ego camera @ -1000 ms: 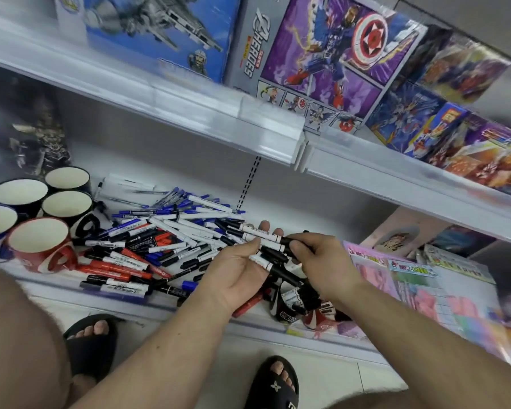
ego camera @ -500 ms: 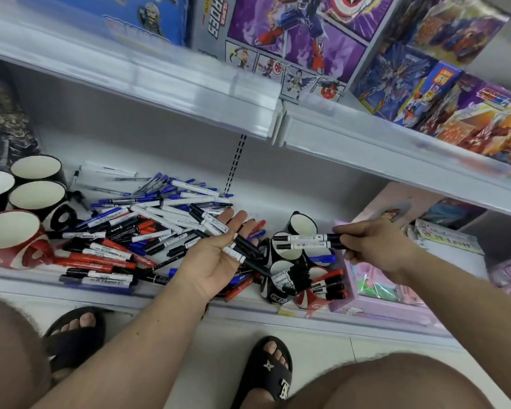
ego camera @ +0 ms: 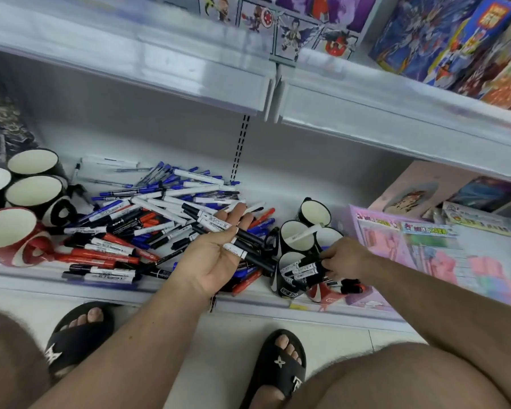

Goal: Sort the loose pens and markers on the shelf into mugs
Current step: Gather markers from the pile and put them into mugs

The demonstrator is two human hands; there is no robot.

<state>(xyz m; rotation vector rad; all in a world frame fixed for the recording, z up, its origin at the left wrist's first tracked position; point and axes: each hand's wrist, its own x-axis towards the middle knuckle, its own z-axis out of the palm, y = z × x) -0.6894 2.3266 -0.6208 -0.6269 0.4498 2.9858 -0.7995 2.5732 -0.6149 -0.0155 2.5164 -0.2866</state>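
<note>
Black markers going into the front mug, more waiting in the other palm.

Low in the frame, two sandalled feet (ego camera: 281,361) stand on the floor before the shelf (ego camera: 106,286). Just above centre-right, the right hand (ego camera: 344,256), which half a second ago held a pair of black markers (ego camera: 306,268) in the air beside the mugs, has come down and now pinches them at the mouth of the front black mug (ego camera: 289,276), so one more batch looks nearly delivered. At centre, the left hand (ego camera: 216,255) lies palm up, fingers straight, carrying several more black markers (ego camera: 242,246). Behind it, centre-left, the loose pile (ego camera: 148,219) of blue, red and black pens is large; much sorting remains. Empty mugs (ego camera: 31,191) wait at far left.
</note>
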